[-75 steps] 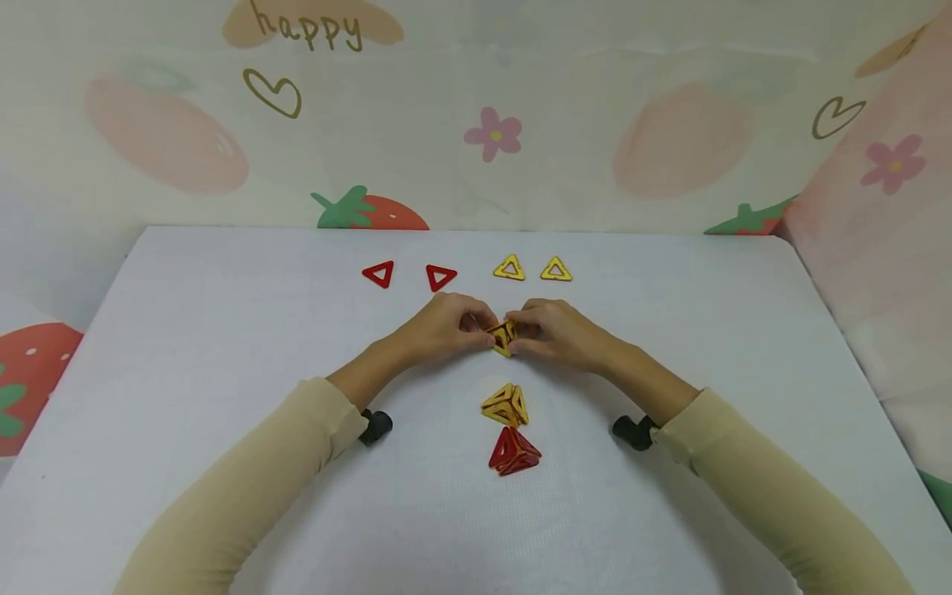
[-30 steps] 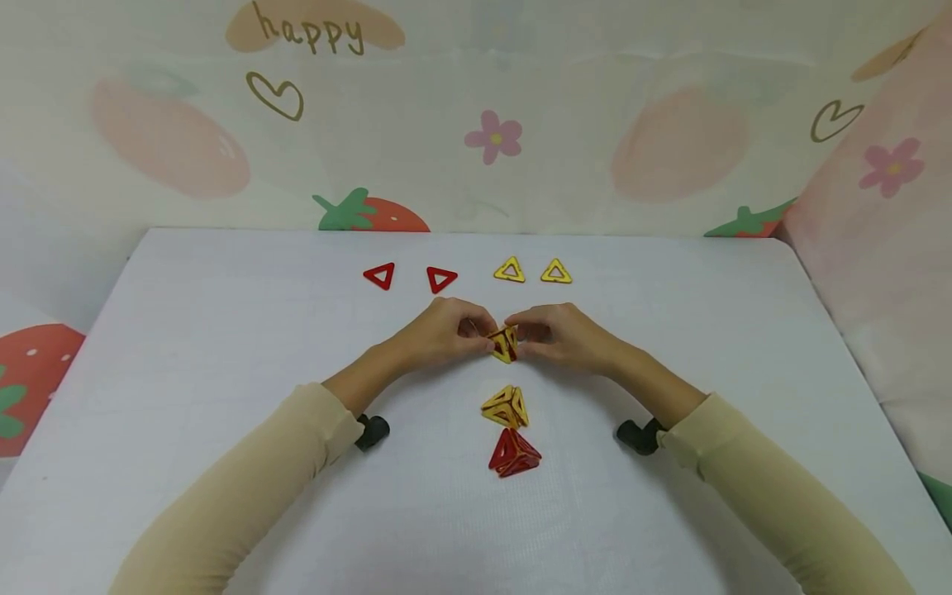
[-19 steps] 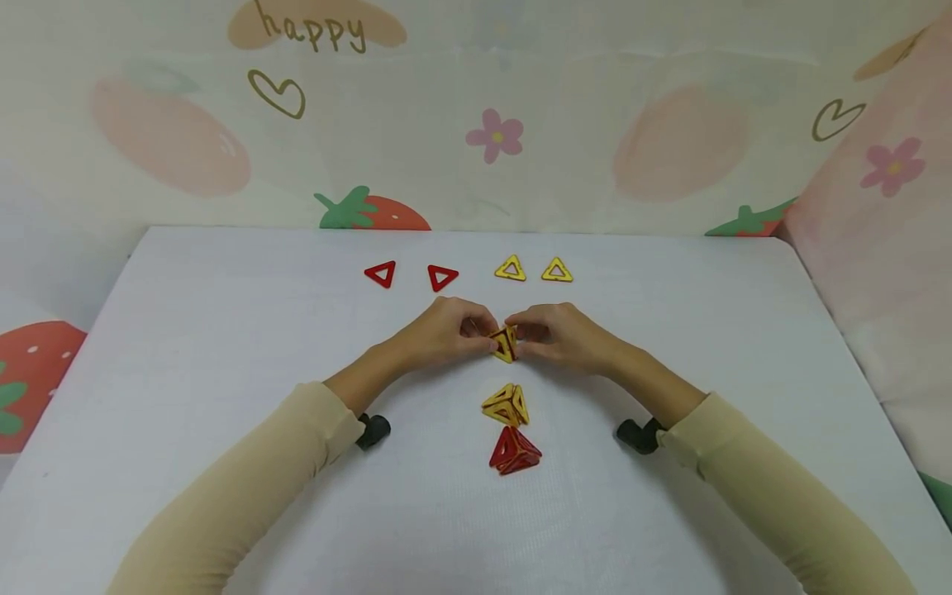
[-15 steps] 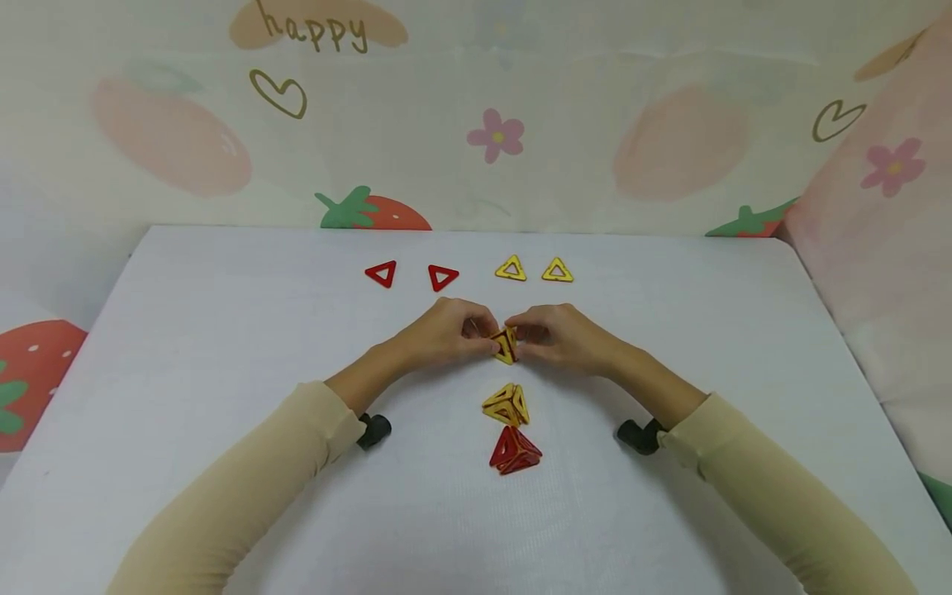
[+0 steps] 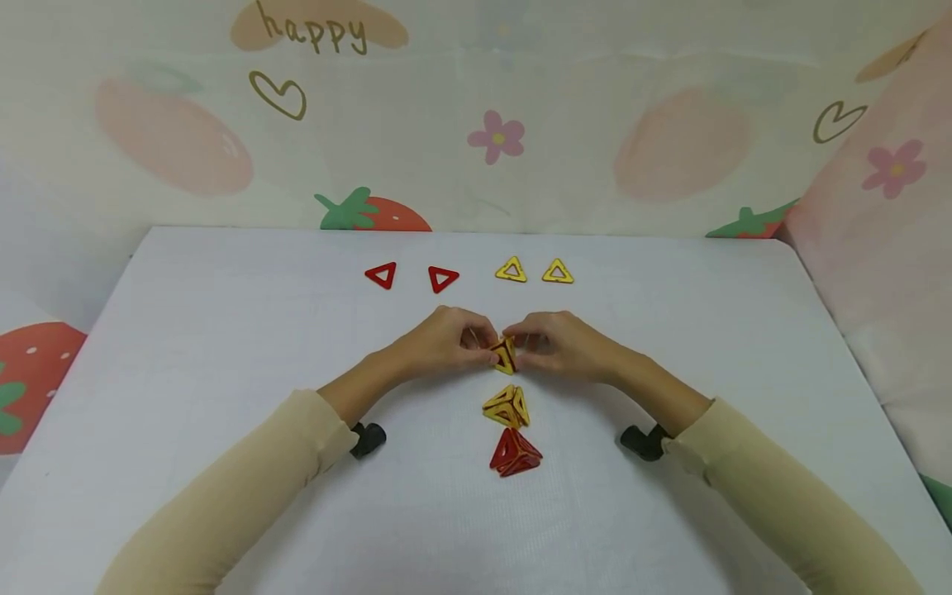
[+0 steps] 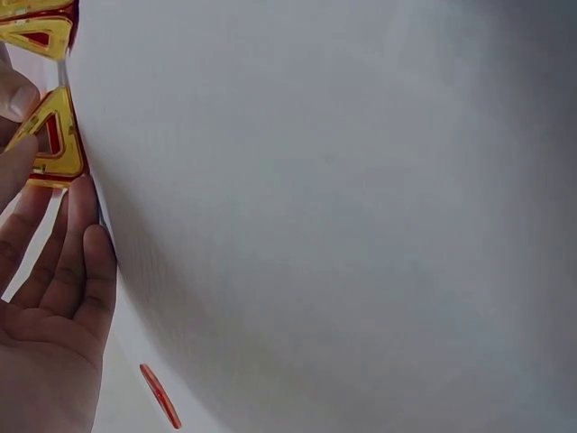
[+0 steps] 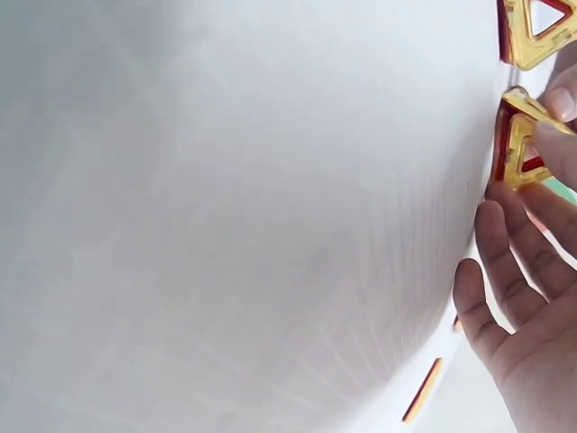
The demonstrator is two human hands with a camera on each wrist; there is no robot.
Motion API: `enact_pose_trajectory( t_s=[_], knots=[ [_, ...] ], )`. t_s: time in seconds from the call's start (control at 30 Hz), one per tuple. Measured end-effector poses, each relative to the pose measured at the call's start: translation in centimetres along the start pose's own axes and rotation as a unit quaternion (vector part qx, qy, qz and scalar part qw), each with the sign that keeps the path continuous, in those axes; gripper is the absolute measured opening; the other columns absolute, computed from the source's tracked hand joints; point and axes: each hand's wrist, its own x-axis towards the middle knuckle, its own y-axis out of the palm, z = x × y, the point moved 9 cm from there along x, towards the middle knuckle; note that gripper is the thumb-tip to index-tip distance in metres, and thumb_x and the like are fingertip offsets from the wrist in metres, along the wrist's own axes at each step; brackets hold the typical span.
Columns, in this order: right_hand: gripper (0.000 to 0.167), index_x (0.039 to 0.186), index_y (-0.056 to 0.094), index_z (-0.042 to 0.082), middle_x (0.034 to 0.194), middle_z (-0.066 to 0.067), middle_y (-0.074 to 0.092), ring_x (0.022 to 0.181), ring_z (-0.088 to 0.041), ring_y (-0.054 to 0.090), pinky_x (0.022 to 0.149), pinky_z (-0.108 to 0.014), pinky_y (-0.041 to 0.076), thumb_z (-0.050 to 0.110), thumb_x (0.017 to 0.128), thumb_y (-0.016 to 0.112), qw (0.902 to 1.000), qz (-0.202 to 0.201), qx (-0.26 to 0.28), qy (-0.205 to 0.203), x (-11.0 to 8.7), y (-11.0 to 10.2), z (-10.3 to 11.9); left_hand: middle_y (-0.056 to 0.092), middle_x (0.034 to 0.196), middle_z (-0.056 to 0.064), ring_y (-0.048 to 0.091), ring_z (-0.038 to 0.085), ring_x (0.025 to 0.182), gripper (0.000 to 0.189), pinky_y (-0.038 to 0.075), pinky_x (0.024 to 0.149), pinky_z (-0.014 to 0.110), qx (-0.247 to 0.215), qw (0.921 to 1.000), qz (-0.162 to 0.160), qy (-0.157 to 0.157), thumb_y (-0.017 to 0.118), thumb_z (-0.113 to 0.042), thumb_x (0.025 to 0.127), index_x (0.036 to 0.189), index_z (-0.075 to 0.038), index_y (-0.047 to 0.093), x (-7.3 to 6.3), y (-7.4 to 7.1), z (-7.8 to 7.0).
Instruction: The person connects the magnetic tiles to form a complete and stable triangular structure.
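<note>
Both hands hold one small pyramid (image 5: 506,357) of magnetic triangle tiles, yellow with red showing inside, at mid-table in the head view. The left hand (image 5: 448,340) pinches its left side between thumb and fingers. From the right, the thumb and fingertips of the right hand (image 5: 567,345) grip it too. Just nearer the person stands a yellow pyramid (image 5: 506,406), and right in front of that a red pyramid (image 5: 515,453). In the left wrist view the held pyramid (image 6: 65,158) shows a yellow face at the left hand's fingertips; the right wrist view shows its yellow and red edges.
Two red triangle tiles (image 5: 392,275) lie flat near the far edge of the white table (image 5: 223,347), left of centre. Two yellow triangle tiles (image 5: 558,279) lie to the right of them. Behind the table hangs a printed cloth (image 5: 565,74).
Both hands have drawn the held pyramid a little toward the person, closer to the standing yellow pyramid. The held pyramid has turned slightly. The other pyramids and flat tiles have stayed put.
</note>
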Motion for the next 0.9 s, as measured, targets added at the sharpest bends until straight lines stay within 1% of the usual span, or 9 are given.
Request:
enact_pose_trajectory(
  t_s=[0.3,0.57,0.9],
  knots=[
    [0.043,0.128,0.065,0.001,0.114,-0.004,0.070,0.099,-0.016,0.062,0.087,-0.037,0.050,0.017,0.090,0.075,1.0000,0.000,0.002,-0.003,-0.6,0.1,0.5,0.070,0.089,-0.003,0.063,0.010,0.078,0.010,0.052,0.073,0.024,-0.006,0.9999,0.005,0.012,0.076,-0.013,0.088,0.098,-0.009,0.074,-0.6,0.4,-0.5],
    [0.043,0.129,0.064,0.002,0.115,-0.002,0.069,0.098,-0.015,0.061,0.087,-0.037,0.050,0.018,0.091,0.074,0.9999,0.009,0.002,-0.012,-0.9,0.4,1.1,0.070,0.090,-0.002,0.062,0.010,0.078,0.014,0.053,0.073,0.024,-0.009,0.9998,0.013,0.015,0.076,-0.012,0.089,0.101,-0.007,0.074,-1.3,0.6,-0.8],
    [0.043,0.130,0.064,0.003,0.112,-0.001,0.069,0.099,-0.016,0.061,0.088,-0.038,0.050,0.019,0.091,0.074,0.9999,0.007,0.006,-0.010,-1.1,0.4,1.0,0.070,0.091,-0.003,0.062,0.009,0.078,0.014,0.053,0.074,0.024,-0.013,0.9995,0.011,0.024,0.076,-0.013,0.089,0.101,-0.007,0.073,-1.3,0.7,-0.6]
  ],
)
